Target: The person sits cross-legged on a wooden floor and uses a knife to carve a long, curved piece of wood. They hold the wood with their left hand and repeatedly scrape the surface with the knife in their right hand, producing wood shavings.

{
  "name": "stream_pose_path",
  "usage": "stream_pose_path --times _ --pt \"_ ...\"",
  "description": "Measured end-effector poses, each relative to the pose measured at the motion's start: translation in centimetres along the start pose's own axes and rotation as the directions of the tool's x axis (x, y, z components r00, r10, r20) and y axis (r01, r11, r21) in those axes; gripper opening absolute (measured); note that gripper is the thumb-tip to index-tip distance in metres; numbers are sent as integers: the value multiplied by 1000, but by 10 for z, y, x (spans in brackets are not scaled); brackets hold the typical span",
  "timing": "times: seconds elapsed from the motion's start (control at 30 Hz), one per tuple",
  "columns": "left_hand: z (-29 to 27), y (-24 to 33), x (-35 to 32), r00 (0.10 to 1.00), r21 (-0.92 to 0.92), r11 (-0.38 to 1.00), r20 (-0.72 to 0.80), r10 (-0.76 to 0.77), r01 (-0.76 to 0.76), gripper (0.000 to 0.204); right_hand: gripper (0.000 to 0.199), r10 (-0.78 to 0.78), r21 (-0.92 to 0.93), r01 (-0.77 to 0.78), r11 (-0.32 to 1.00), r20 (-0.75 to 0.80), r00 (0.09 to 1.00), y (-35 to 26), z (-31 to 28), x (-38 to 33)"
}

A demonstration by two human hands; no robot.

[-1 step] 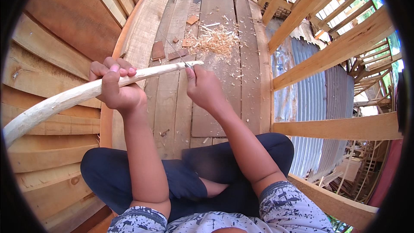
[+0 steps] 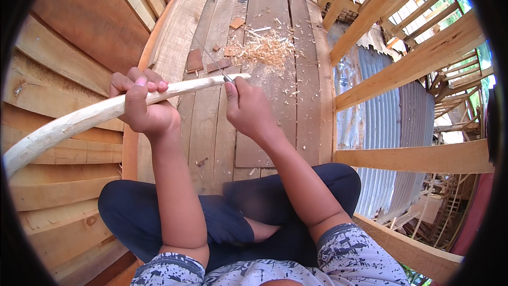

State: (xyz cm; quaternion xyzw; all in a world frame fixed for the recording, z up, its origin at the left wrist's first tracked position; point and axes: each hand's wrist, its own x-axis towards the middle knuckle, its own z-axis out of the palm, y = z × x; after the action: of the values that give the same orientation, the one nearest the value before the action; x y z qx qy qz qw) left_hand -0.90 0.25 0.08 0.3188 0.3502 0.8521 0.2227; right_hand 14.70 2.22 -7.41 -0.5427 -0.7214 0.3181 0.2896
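Note:
A long, curved, pale peeled wooden stick [image 2: 87, 117] runs from the left edge to a narrow tip in front of me. My left hand [image 2: 143, 100] is closed around its middle, thumb and fingers wrapped over it. Close to the tip, my right hand [image 2: 250, 107] is closed on a knife [image 2: 207, 53], its handle hidden in the fist. The slim blade points away and to the left, crossing the stick near its far end. Whether the edge bites into the wood cannot be made out.
Wood shavings [image 2: 267, 48] lie heaped on the plank floor [image 2: 264, 137] beyond the stick, beside several reddish-brown tile pieces [image 2: 194, 61]. A board wall [image 2: 63, 153] stands at left; a timber railing [image 2: 413, 158] is at right, with corrugated metal sheets [image 2: 381, 100] below it.
The knife blade shows more clearly, its tip shifted slightly. My right hand has turned a little at the stick's end; my left hand stays in place.

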Motion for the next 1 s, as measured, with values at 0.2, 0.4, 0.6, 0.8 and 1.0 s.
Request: stream_pose_path --times 0.2,0.4,0.6,0.8,1.0 --pt "7 -5 -3 1000 3 1000 18 -24 24 24 33 171 -221 -181 958 -66 983 83 35 17" --pt "8 -4 -1 1000 5 1000 26 -11 11 23 38 175 -78 -176 981 -11 984 57 27 16" --pt "-2 3 2 1000 29 999 20 21 -21 22 37 150 -60 -146 988 86 985 -2 -3 4" --pt "4 -2 -1 999 11 1000 39 -9 8 22 38 261 -107 -255 961 49 964 60 26 17" --pt "11 -12 -3 996 -36 998 79 -44 47 23 35 234 -19 -240 971 -156 960 117 54 17"
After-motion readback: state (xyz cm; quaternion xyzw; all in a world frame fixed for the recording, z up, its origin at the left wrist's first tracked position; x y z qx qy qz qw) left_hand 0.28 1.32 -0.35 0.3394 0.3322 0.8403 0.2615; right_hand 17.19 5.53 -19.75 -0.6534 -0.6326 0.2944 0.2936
